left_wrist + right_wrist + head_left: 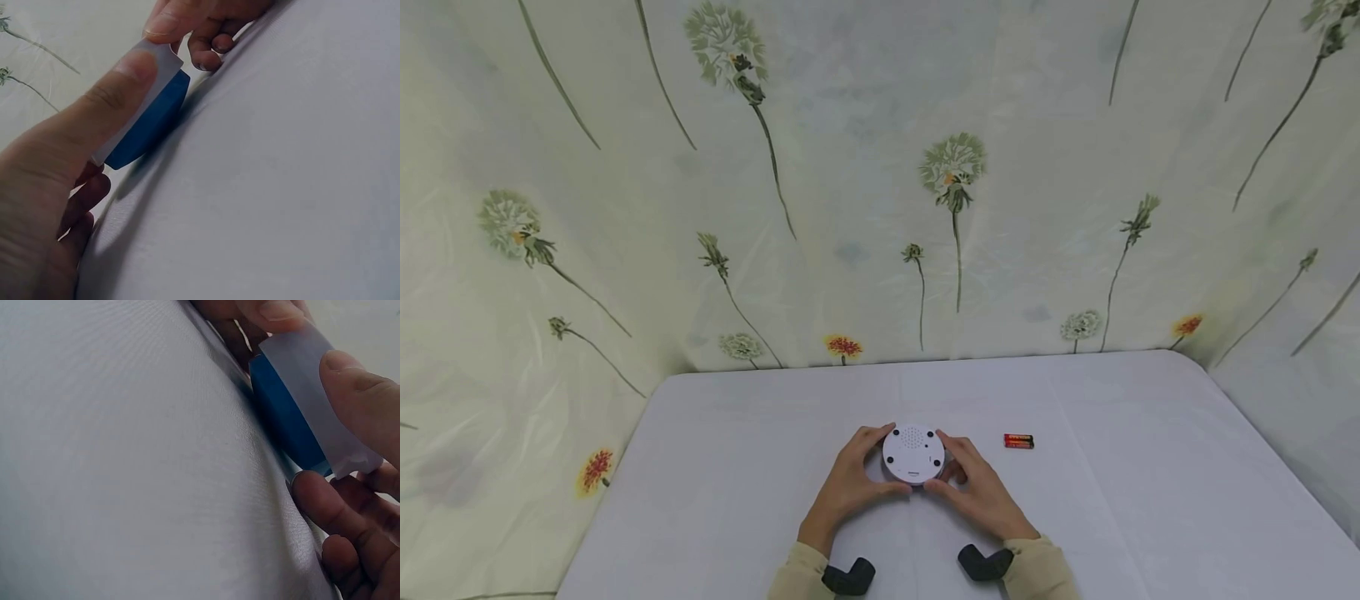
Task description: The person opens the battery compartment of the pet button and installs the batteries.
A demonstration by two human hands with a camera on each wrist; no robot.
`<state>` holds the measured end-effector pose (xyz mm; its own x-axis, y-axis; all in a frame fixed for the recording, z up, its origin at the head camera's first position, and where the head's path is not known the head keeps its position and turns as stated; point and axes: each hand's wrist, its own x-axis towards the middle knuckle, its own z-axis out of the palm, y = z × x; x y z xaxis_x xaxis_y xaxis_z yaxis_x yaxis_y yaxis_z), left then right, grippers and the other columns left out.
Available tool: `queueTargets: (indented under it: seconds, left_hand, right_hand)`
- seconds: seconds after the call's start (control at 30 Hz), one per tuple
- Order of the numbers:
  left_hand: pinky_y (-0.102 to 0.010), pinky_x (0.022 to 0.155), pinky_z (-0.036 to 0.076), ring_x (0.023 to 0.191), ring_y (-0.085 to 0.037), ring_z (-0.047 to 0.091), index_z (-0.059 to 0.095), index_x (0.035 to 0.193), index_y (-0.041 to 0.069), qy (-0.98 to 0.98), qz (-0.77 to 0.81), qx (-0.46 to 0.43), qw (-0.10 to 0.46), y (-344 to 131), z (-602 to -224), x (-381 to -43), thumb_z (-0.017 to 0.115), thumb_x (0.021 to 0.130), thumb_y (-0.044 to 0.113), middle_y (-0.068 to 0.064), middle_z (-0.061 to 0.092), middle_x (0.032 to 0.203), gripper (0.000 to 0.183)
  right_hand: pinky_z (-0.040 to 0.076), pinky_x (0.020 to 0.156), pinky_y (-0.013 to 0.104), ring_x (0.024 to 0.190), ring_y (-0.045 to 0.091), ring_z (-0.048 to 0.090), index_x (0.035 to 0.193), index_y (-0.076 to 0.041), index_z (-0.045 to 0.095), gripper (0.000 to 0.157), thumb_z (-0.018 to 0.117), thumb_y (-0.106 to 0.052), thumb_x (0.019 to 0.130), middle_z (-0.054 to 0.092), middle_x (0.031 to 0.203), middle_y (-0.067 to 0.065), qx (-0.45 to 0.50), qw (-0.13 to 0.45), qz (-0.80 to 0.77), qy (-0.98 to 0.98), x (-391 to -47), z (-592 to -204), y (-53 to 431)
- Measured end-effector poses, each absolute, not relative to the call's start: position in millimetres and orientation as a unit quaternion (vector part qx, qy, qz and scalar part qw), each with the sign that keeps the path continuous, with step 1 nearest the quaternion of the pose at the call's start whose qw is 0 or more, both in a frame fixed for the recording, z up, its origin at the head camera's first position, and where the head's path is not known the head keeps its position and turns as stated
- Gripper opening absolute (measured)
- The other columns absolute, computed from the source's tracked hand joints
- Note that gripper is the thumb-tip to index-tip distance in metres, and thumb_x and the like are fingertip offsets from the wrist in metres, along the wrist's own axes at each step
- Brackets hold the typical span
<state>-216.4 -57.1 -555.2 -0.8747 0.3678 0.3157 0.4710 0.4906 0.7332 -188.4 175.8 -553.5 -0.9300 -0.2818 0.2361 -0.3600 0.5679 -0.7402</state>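
Both hands hold a round white device (913, 455) by its rim, just over the tabletop. Its upward face has a patch of small holes and several dark round feet. In the left wrist view the blue underside (150, 122) shows below the white rim. My left hand (853, 475) grips the left edge, thumb at the near side and fingers round the far side. On the right edge, my right hand (973, 487) holds the rim with its thumb near and index finger far; the other fingers curl beneath, close to the blue part (284, 412).
Red-and-black batteries (1018, 441), seemingly two side by side, lie to the right of the device. A white cloth (737, 467) covers the table. Behind it hangs a curtain (850, 183) printed with dandelions. Black wrist mounts (850, 577) sit by the beige sleeves.
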Motion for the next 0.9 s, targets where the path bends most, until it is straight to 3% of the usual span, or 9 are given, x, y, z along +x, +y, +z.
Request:
queueTargets:
  seconds: [0.2,0.5,0.7,0.9]
  left_hand:
    - [-0.036,0.109,0.040,0.131,-0.014,0.046,0.041,0.143,0.022,-0.865,-0.443,-0.231,0.042,-56,-556,-215,0.078,0.061,0.057,0.004,0.050,0.140,0.097]
    - [-0.036,0.110,0.038,0.135,-0.017,0.043,0.039,0.144,0.023,-0.865,-0.458,-0.197,0.048,-55,-558,-216,0.080,0.063,0.053,0.001,0.046,0.145,0.095]
    - [-0.036,0.110,0.038,0.135,-0.018,0.043,0.038,0.144,0.023,-0.870,-0.452,-0.192,0.056,-53,-557,-217,0.078,0.064,0.054,0.001,0.046,0.145,0.095]
    - [-0.036,0.109,0.040,0.134,-0.018,0.045,0.039,0.144,0.022,-0.869,-0.449,-0.197,0.062,-51,-556,-218,0.077,0.064,0.057,0.001,0.047,0.144,0.095]
  right_hand:
    - [0.045,0.075,0.017,0.084,0.000,0.053,0.147,-0.020,0.036,0.080,0.072,-0.045,0.079,0.047,0.125,-0.008,0.168,0.027,0.435,-0.884,-187,-551,173]
    - [0.046,0.068,0.016,0.089,0.006,0.050,0.146,-0.021,0.035,0.080,0.078,-0.021,0.078,0.040,0.129,0.002,0.155,0.059,0.414,-0.895,-186,-547,166]
    - [0.048,0.072,0.018,0.105,0.012,0.049,0.128,-0.017,0.055,0.054,0.077,-0.014,0.079,0.044,0.123,0.001,0.200,0.154,0.390,-0.885,-183,-544,164]
    - [0.040,0.093,0.022,0.113,0.013,0.046,0.113,-0.019,0.063,0.035,0.075,-0.017,0.081,0.053,0.119,-0.001,0.247,0.212,0.340,-0.882,-181,-541,162]
